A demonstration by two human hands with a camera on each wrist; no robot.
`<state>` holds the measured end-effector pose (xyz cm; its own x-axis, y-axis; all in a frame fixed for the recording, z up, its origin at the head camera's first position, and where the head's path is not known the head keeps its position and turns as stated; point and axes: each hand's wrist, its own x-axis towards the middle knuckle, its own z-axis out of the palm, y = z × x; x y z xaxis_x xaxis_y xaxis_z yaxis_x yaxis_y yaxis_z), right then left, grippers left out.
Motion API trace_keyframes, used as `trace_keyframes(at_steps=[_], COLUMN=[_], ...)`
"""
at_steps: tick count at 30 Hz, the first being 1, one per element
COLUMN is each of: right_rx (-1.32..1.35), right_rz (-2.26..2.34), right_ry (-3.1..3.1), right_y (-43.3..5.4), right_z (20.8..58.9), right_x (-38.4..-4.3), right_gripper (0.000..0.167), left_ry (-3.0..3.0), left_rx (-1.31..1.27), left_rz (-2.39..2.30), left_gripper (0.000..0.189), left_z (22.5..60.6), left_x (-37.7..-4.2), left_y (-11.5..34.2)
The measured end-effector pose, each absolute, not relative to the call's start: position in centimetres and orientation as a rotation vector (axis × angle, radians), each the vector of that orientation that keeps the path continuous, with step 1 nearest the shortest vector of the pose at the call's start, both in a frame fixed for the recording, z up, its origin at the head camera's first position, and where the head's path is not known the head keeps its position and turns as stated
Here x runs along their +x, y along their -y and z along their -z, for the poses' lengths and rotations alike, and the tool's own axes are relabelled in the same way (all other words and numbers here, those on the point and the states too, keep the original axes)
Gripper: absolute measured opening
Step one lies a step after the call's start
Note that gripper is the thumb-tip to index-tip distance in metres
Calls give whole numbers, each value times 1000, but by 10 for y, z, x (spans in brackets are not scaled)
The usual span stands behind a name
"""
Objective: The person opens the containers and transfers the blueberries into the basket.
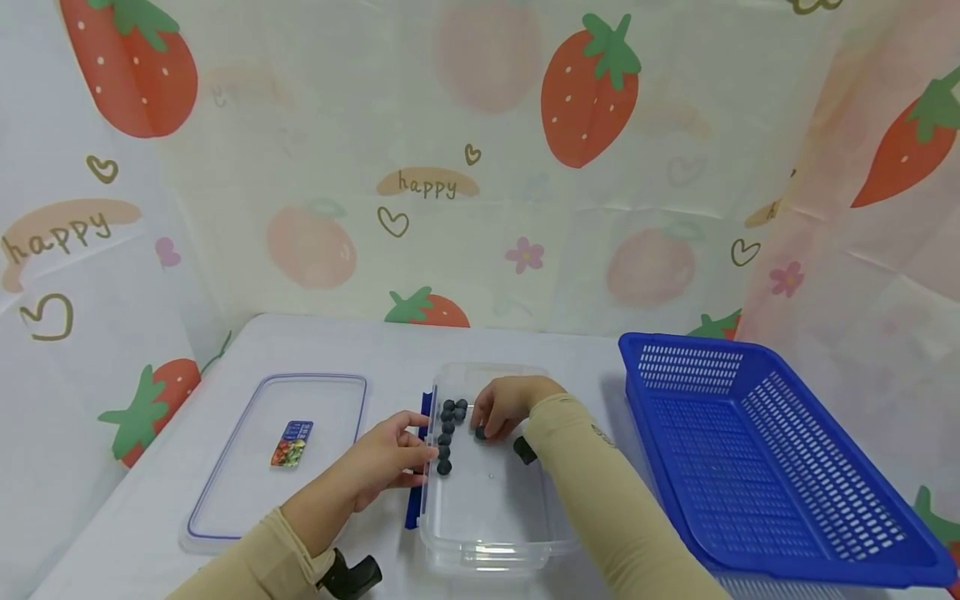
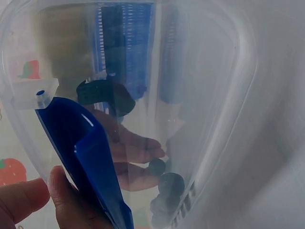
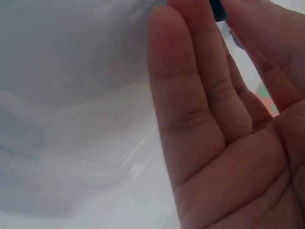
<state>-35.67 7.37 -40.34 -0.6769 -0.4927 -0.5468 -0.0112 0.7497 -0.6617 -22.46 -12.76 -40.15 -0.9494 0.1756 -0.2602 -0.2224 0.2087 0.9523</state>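
Observation:
A clear plastic box [image 1: 495,508] stands in the middle of the table, a blue latch flap [image 2: 90,152] hanging along its left side. Several blueberries [image 1: 445,440] form a line inside, against the left wall, with a small cluster at the far end. My left hand [image 1: 386,454] holds the box at its left rim, fingers beside the flap. Over the inside of the box, my right hand [image 1: 513,402] pinches one blueberry [image 1: 480,433] between thumb and fingertips, just right of the line. The right wrist view shows only a dark edge of that blueberry [image 3: 219,10].
On the left lies a clear lid [image 1: 225,492] with a blue seal, a small colourful packet [image 1: 291,444] on it. A large blue plastic basket [image 1: 645,417] stands on the right. Behind the table hangs a strawberry-print cloth [image 1: 480,250].

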Motion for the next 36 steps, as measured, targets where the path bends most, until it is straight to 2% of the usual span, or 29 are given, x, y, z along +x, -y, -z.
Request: trace_keyframes(at_steps=[18, 36], right_rx=[-473, -702], right_rz=[919, 1076], right_ry=[-2158, -2246], right_y=[-74, -79], right_z=[402, 371], right_x=[-361, -361], right_gripper=[13, 13], left_ry=[-2149, -2163], left_rx=[-56, -71], left_rz=[-1799, -1796], left_gripper=[51, 49], left_z=[401, 402], left_x=[-227, -226], left_y=[127, 126])
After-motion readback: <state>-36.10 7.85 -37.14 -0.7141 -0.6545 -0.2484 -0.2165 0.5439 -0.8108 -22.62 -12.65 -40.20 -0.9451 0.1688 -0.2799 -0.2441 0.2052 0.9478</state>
